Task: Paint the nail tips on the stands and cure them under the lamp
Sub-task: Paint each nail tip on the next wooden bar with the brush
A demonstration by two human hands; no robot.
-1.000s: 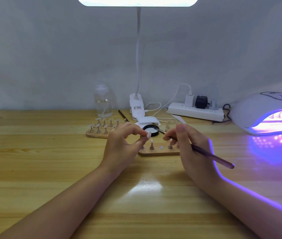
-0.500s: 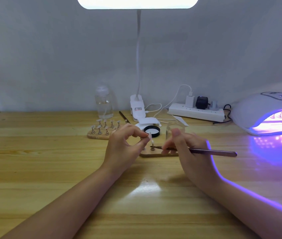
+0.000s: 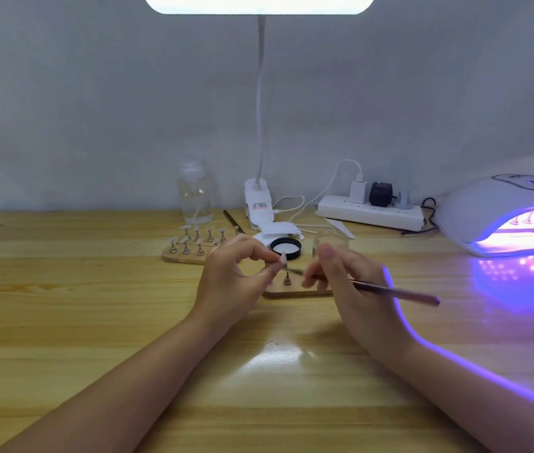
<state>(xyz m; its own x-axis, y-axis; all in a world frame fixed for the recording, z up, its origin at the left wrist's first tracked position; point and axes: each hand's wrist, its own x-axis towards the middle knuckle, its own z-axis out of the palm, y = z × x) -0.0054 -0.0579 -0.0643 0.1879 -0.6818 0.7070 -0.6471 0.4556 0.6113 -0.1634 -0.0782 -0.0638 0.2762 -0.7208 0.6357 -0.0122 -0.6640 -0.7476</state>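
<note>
My left hand [image 3: 231, 276] pinches a small stand with a pale nail tip [image 3: 283, 258] between thumb and fingers, just above a wooden holder board [image 3: 298, 291]. My right hand [image 3: 345, 282] grips a thin brush [image 3: 396, 291]; its bristle end points left toward the nail tip and its handle sticks out to the right. One metal stand [image 3: 287, 280] is upright on that board. A second wooden board [image 3: 180, 256] with several nail tips on stands lies at the back left. The curing lamp [image 3: 504, 214] glows purple at the right.
Behind the hands stand an open black-rimmed jar lid [image 3: 285, 247] and a small glass jar [image 3: 329, 241]. A clear bottle [image 3: 194, 197], a clip desk lamp [image 3: 259, 207] and a power strip [image 3: 370, 212] with cables line the wall.
The brush was first raised toward the black-rimmed lid, then dropped to the board. Now its tip sits close to the nail tip that my left hand holds.
</note>
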